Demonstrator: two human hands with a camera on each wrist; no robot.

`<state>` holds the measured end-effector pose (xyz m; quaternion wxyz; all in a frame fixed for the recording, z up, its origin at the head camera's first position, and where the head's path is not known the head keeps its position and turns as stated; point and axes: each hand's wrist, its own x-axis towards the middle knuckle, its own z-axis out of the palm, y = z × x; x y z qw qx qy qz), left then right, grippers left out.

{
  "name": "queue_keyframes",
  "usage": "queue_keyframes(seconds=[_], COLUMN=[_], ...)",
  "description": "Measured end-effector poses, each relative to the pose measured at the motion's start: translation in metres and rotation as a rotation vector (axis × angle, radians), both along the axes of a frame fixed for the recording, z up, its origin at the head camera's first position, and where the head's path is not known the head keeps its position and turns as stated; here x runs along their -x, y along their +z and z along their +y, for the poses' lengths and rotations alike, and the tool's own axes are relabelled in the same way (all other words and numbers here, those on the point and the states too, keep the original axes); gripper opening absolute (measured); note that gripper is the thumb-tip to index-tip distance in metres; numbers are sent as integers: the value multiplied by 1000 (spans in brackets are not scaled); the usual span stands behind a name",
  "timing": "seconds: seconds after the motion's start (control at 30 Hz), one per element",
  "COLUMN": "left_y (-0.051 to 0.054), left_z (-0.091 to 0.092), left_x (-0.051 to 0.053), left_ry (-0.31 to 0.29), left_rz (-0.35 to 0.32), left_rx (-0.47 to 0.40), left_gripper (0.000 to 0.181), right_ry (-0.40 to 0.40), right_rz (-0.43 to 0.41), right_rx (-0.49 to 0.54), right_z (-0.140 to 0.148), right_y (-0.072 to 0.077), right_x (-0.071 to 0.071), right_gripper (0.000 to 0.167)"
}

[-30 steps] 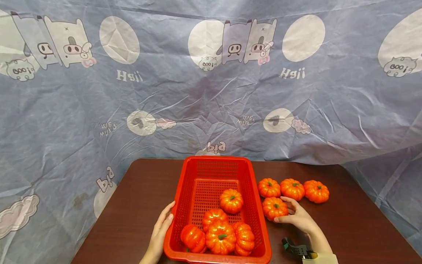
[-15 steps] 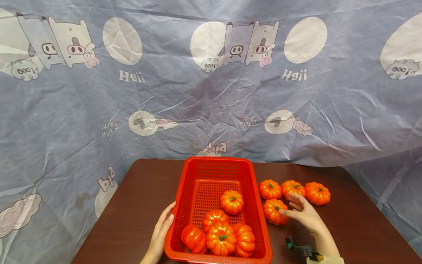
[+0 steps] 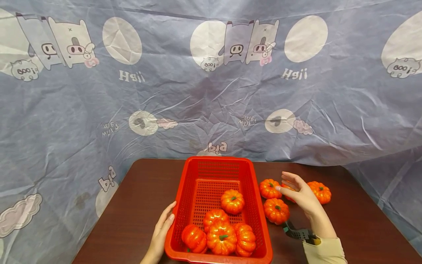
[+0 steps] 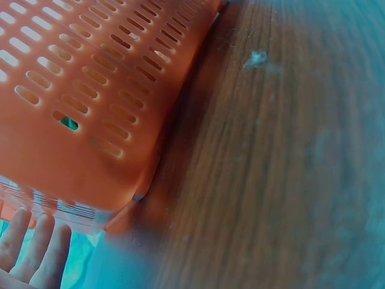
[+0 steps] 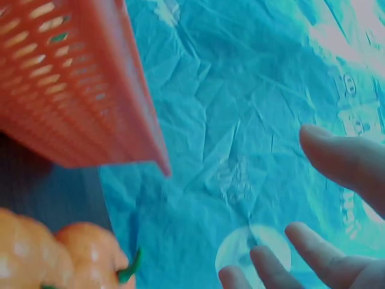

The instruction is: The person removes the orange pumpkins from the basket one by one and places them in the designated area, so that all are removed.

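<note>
The right grip (image 3: 304, 196) is held with thumb and fingers spread over a glossy orange pumpkin (image 3: 289, 199), partly hidden; contact cannot be told. Near it, other pumpkins (image 3: 277, 212) are seen at nine, eight and three o'clock on the brown counter (image 3: 141, 194). By the left grip (image 3: 160, 233), fingers extended, the slotted red basket (image 3: 217, 168) is touched at its nine o'clock side. Inside, one pumpkin (image 3: 232, 202) is set at two o'clock, four pumpkins (image 3: 222, 240) are grouped around six. At twelve, a printed blue-grey sheet (image 3: 211, 91) is hung.
</note>
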<state>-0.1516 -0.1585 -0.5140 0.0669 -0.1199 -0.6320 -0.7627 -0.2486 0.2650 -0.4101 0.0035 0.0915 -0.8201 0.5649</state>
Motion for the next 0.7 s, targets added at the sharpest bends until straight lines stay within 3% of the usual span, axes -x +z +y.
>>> queue_keyframes(seconds=[0.27,0.5,0.7], left_y=[0,0,0], left_z=[0,1,1], left_x=[0,1,1], left_ry=[11,19,30], left_rz=[-7,-5,-3], left_rx=[-1,5,15], left_gripper=[43,43,42], right_ry=[141,317,455], right_rz=[137,193,175], right_rx=[146,111,77], right_z=[-22,-42,-61], right_y=[10,12,15], right_x=[18,35,45], right_gripper=[54,62,63])
